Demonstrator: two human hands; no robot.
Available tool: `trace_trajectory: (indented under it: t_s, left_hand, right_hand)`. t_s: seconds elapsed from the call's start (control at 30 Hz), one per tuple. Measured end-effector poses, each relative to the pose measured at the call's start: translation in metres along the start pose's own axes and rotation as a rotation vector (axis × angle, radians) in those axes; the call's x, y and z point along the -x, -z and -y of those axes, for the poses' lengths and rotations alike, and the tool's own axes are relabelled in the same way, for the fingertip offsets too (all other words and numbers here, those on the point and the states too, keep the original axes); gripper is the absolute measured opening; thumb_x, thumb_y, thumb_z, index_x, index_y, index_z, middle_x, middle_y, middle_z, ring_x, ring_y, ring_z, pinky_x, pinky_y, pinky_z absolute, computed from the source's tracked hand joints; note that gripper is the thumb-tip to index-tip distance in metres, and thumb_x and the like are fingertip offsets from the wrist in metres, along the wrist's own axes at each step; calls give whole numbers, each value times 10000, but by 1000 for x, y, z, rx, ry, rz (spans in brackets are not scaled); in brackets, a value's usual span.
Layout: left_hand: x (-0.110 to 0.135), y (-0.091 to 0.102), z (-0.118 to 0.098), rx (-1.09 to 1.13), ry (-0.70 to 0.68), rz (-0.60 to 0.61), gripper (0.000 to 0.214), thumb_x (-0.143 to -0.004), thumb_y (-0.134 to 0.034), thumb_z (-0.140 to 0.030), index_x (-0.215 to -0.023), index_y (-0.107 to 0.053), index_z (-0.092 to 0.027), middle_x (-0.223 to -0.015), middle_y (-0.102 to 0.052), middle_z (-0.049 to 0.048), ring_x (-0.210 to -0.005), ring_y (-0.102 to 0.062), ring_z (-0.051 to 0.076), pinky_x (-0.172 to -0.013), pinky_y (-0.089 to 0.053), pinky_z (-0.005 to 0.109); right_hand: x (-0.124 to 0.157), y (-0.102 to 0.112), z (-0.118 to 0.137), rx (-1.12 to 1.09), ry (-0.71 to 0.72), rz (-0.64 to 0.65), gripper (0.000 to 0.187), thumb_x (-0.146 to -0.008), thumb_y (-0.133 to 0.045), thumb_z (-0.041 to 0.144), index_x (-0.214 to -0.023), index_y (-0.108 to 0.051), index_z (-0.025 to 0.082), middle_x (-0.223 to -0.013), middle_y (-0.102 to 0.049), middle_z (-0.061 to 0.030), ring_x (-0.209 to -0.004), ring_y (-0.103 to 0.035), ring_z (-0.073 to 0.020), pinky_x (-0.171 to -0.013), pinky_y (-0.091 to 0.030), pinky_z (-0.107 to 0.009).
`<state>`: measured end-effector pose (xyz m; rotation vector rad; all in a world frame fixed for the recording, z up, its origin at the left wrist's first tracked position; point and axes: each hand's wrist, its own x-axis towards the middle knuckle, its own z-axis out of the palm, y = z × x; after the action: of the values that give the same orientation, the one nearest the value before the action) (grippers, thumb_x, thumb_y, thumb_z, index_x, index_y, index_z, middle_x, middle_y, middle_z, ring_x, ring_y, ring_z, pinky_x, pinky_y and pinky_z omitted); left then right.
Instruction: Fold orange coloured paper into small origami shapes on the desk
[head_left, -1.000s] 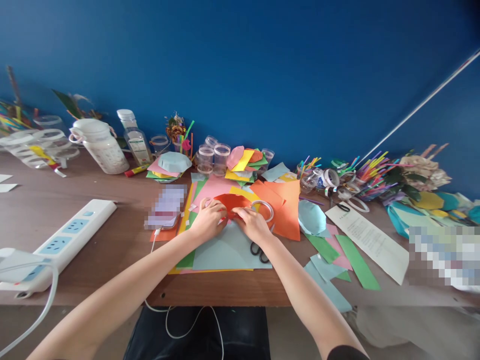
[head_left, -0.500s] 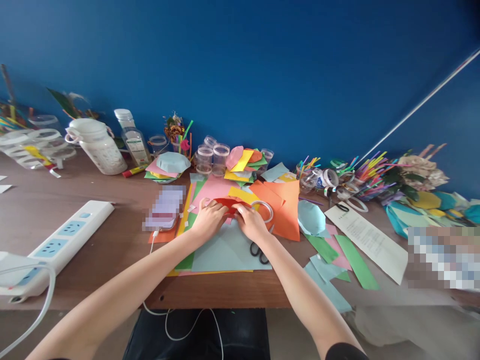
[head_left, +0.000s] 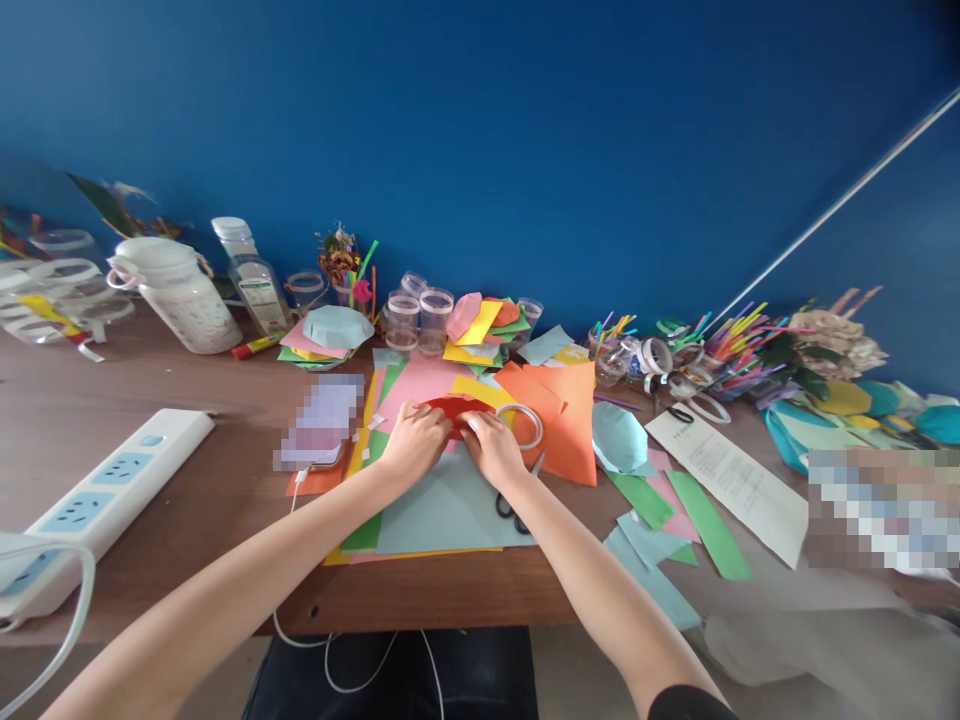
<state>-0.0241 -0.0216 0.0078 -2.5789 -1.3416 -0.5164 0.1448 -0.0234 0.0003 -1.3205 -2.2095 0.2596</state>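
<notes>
Both my hands pinch a red piece of paper over a stack of coloured sheets. My left hand has its fingers bent on the paper's left side, and my right hand grips its right side, thumb close to the left fingers. The lower part of the red paper is hidden by my fingers. Under my hands lies a light blue sheet. Right beside my right hand is a roll of clear tape, and black-handled scissors lie partly under my right forearm.
A phone with a white cable and a power strip lie to the left. Orange sheets, a pale blue paper dish and paper scraps are on the right. Jars, bottles and straws line the blue wall.
My hands stay on the red paper, with only slight finger movement. The whole view has shifted a little, so things on the table appear slightly further left.
</notes>
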Motion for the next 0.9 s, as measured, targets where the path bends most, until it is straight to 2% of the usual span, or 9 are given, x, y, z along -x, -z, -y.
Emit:
trace_trajectory:
  t_s: [0.17,0.37,0.63,0.9]
  left_hand:
    - [0,1,0,40,-16,33,168,-890,-492,-200,-844,-651,-172,-835,-632,70,-846,-572,250,-846,-310,422]
    - [-5,6,1,39,32,92,196,-903,-450,-180,-876,-642,-151,-864,-650,96,-860,-587,253,-811,-314,401]
    - [-16,11,-3,46,83,163,229,-856,-434,-114,-703,-600,-156,-760,-670,85,-726,-612,235,-757,-317,396]
    - [-20,12,-5,46,68,149,258,-823,-403,-66,-672,-592,-156,-720,-668,100,-669,-618,250,-750,-331,415]
  right_hand:
    - [-1,-2,-3,-25,15,34,251,-887,-491,171,-1128,-557,190,-1041,-652,-95,-971,-599,-221,-821,-467,-331]
    - [-6,0,-8,-46,-31,52,253,-868,-513,150,-1115,-557,186,-1021,-665,-96,-923,-623,-216,-800,-473,-323]
    - [-12,-1,-3,-50,-91,72,269,-822,-482,62,-1052,-570,171,-966,-662,-91,-882,-615,-212,-767,-468,-312]
    - [-14,-3,2,-11,-148,84,277,-811,-471,53,-1046,-569,163,-989,-646,-102,-896,-608,-221,-784,-466,-328]
